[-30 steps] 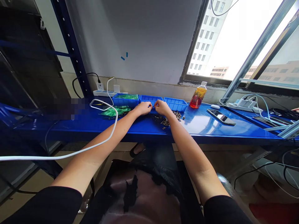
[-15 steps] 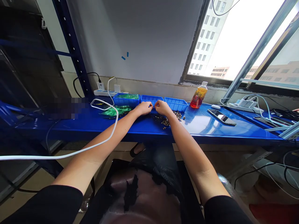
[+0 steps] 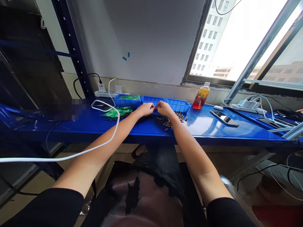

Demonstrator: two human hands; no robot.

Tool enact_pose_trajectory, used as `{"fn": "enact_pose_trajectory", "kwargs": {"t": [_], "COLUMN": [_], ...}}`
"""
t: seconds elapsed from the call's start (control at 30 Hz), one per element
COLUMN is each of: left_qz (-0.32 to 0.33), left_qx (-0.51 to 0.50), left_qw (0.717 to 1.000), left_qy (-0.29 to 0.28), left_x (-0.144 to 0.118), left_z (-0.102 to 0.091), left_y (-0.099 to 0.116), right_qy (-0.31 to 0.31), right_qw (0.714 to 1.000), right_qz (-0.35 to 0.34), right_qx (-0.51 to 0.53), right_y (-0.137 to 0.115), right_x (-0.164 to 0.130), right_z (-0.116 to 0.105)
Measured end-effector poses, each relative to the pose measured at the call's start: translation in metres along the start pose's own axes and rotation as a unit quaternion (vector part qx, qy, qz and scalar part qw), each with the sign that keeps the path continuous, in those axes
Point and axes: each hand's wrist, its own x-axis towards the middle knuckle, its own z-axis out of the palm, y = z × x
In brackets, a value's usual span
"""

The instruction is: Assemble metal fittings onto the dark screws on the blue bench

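My left hand (image 3: pixel 145 109) and my right hand (image 3: pixel 164 109) meet fingertip to fingertip over the blue bench (image 3: pixel 208 129), just in front of the middle blue bin (image 3: pixel 151 100). Both pinch something tiny between them; it is too small to name. A scatter of small dark metal parts (image 3: pixel 170 119) lies on the bench under and right of my right hand. Green bags (image 3: pixel 118 112) lie left of my left hand, and more green bags fill the left blue bin (image 3: pixel 127 99). The right blue bin (image 3: pixel 178 105) stands behind my right hand.
A white cable (image 3: pixel 111 138) loops over my left forearm. An orange drink bottle (image 3: pixel 200 97), a phone (image 3: pixel 223 118), a power strip (image 3: pixel 246 105) with cables and a second strip (image 3: pixel 104 93) sit along the bench. Window at the right, dark shelving at the left.
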Motion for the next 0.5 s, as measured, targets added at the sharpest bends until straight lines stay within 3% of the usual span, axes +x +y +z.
{"fn": "enact_pose_trajectory", "kwargs": {"t": [0.5], "left_qz": [-0.004], "left_qx": [0.001], "left_qw": [1.000], "left_qy": [0.000], "left_x": [-0.0021], "left_z": [-0.0013], "left_y": [0.0020], "right_qy": [-0.001], "right_qw": [1.000], "right_qz": [-0.003], "right_qx": [0.002], "right_y": [0.0010], "right_x": [0.0001], "right_z": [0.0001]}}
